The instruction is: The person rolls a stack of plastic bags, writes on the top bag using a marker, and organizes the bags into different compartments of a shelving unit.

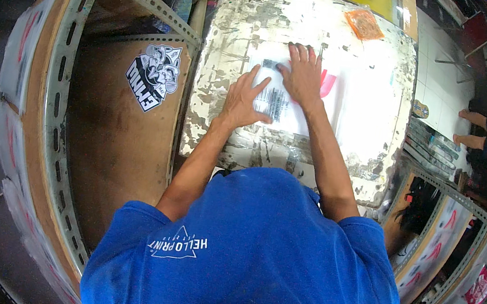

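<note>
On a paint-stained white worktable (230, 30), my left hand (242, 100) lies at the left edge of a white sheet with a black printed block (274, 103). Its fingers are spread and its thumb points across the print. A little farther and to the right, my right hand (303, 78) rests flat on the sheet, with dark and pinkish stains on its fingertips. A bright pink shape (328, 85) shows beside the right wrist. Whether it is on the same sheet or another, I cannot tell. Neither hand grips anything.
A clear packet with orange contents (364, 24) lies at the table's far right. Perforated metal racks (64, 106) and a brown board with a sticker (121, 83) stand on the left. Another person's bare legs (472, 129) show at the right.
</note>
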Tool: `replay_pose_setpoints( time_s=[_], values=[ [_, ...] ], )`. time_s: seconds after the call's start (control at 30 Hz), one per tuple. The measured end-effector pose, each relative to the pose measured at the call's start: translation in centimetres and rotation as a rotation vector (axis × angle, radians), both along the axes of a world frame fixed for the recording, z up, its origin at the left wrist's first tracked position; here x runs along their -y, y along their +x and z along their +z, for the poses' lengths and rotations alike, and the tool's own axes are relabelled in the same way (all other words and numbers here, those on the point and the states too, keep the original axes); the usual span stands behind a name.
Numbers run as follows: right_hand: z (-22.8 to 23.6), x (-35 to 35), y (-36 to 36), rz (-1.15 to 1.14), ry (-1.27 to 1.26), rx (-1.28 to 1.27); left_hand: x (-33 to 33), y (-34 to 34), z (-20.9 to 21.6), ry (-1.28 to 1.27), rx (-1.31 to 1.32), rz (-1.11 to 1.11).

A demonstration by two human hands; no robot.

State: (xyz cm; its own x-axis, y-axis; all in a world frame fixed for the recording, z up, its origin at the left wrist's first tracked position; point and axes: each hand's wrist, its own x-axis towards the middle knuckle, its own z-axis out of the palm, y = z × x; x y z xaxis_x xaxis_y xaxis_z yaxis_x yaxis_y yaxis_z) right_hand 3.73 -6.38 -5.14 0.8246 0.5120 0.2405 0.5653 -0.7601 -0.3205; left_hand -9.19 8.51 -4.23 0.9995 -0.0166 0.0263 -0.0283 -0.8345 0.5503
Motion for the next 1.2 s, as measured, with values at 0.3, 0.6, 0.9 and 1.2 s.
replay_pose_setpoints(
  time_s=[0.3, 0.6, 0.9, 1.2],
  values=[
    [-2.2, 0.6, 1.2, 0.085, -0.051, -0.137, 1.8, -1.3, -0.1, 0.151, -0.093, -0.061],
    [-1.0, -0.5, -3.3, 0.091, 0.077, 0.002, 1.9, -1.2, -0.8, 0.121, -0.108, -0.045],
    [-2.9, 3.2, -4.6, 0.055, -0.080, -0.006, 2.0, -1.2, -0.5, 0.147, -0.126, -0.032],
    [-3.7, 6.6, -2.5, -0.101, -0.111, 0.014, 1.9, -1.5, -0.9, 0.166, -0.128, -0.040]
  ],
)
